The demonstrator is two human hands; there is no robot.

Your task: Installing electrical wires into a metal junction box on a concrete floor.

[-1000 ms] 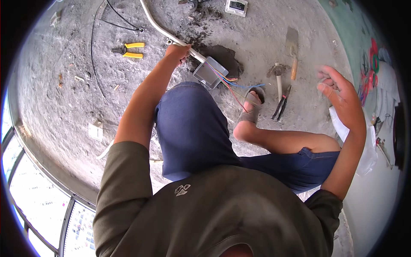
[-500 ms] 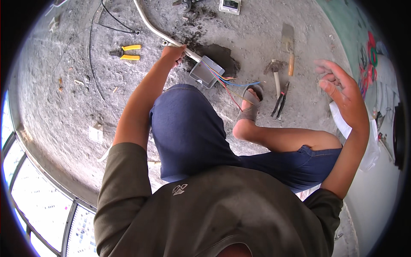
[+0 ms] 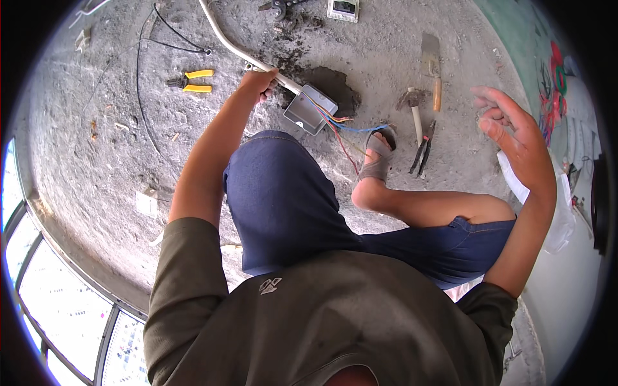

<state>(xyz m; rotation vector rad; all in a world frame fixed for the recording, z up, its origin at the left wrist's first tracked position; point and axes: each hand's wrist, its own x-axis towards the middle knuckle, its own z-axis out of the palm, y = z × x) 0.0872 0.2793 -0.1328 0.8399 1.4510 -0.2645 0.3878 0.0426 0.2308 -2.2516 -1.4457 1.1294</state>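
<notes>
My left hand (image 3: 259, 83) is closed around a white conduit pipe (image 3: 233, 48), near where it meets a grey square junction box (image 3: 308, 114). Several coloured wires (image 3: 341, 125) come out of the box and spread toward my sandalled foot (image 3: 374, 156). Off to the right, my right hand (image 3: 512, 135) is raised with its fingers loosely bent and the thumb apart, holding nothing. The box lies beside a dark hole (image 3: 335, 87) in the rough floor.
Yellow-handled pliers (image 3: 196, 82) lie left of the pipe near a black cable (image 3: 137, 96). On the right are a hammer (image 3: 416, 119), a trowel (image 3: 437, 93) and dark-handled pliers (image 3: 421, 154). A white plastic bag (image 3: 559, 225) is by the wall.
The wire ends have shifted slightly near my foot. Both hands keep nearly the same places, and the whole view has moved a little.
</notes>
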